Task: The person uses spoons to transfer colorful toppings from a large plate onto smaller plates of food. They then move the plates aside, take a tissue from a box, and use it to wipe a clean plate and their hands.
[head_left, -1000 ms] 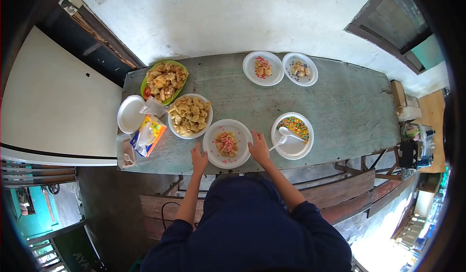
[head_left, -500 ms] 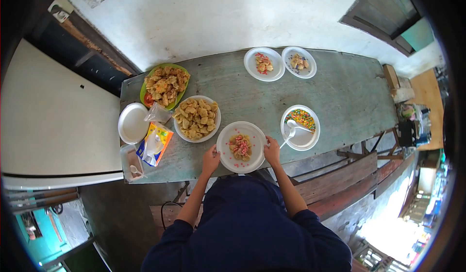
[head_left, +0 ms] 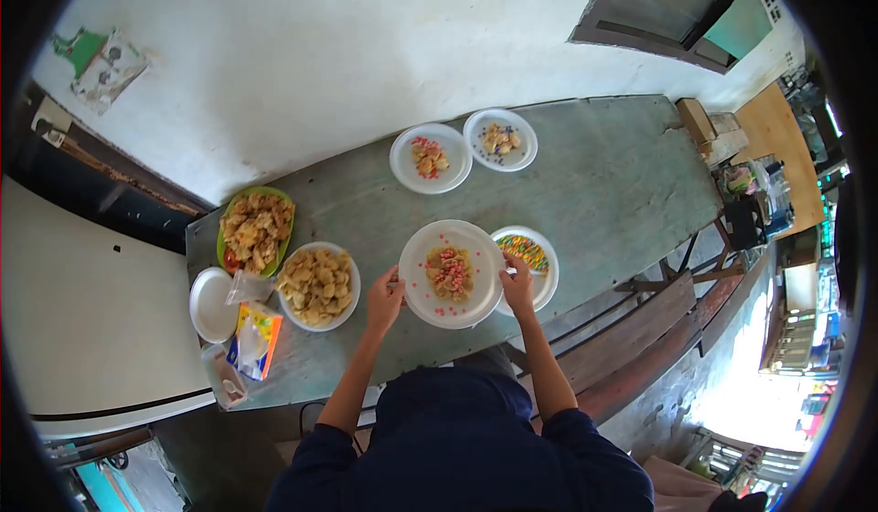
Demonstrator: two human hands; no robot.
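Note:
Both my hands hold a white plate (head_left: 414, 279) by its opposite edges, raised over the table's near side. On it lies a small heap of pale brown fried snack pieces (head_left: 450, 272) with pink-red bits on top and scattered around. My left hand (head_left: 386, 299) grips the left rim. At the right rim, my right hand (head_left: 518, 286) is closed on the edge. Partly covered by the held plate is another white plate (head_left: 551, 294) with small multicoloured candies (head_left: 525, 252); the spoons there are mostly hidden. A white bowl of fried pieces (head_left: 318, 285) stands left of my left hand.
Two white plates (head_left: 400, 172) (head_left: 529, 154) with topped snacks stand near the wall. Fried food on a green plate (head_left: 256, 230), a stack of white plates (head_left: 209, 315) and a tissue pack (head_left: 254, 340) occupy the table's left end. A wooden bench (head_left: 631, 334) runs along the right.
The held plate has risen off the table and moved toward the candy plate, now overlapping it from my view. My hands moved with it. The whole view has turned and shifted.

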